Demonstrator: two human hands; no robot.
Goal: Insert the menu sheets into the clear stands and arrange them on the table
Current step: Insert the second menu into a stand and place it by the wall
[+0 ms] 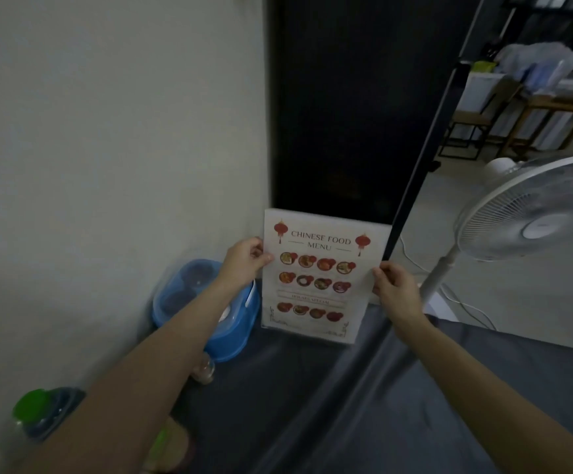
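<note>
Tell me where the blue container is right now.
In the head view, the blue container sits left of centre on the dark table, against the wall, beside the menu sheet and partly behind the left forearm.

Head view, downward, near table (312, 405)

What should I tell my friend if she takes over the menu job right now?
Left hand: pinching the left edge of the menu stand.
Right hand: pinching its right edge.
The stand is upright at the back of the dark-covered table, by the wall, with the Chinese food menu sheet facing you. A blue container sits just to its left, and a white fan stands to the right.
Done: this sheet looks to be in its stand.
Left: settle it in place and let go. No other sheets or stands are in view.
</note>
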